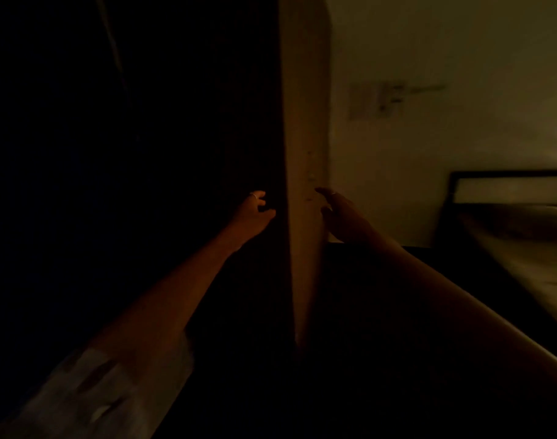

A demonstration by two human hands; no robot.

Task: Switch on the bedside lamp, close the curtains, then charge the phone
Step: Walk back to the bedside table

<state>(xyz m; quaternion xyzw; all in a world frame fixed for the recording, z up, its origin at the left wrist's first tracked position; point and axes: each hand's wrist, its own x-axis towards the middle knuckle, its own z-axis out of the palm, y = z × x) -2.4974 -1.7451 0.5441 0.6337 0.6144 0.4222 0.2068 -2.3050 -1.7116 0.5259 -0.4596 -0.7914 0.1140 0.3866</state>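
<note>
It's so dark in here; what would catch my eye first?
Two bare arms reach forward into the gloom: the left hand curls at the edge of a dark curtain, and the right hand is spread open beside a pale vertical strip at the centre. To the right, a dimly lit wall and a bed show.

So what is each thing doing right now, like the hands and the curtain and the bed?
Left hand: fingers curled at the dark curtain's edge; grip too dark to tell.
Right hand: open, fingers spread beside the pale strip.
Dark curtain: hanging, covering the left side.
Pale strip: upright and lit; wall or curtain, unclear.
Bed: made, nothing on it.
</note>
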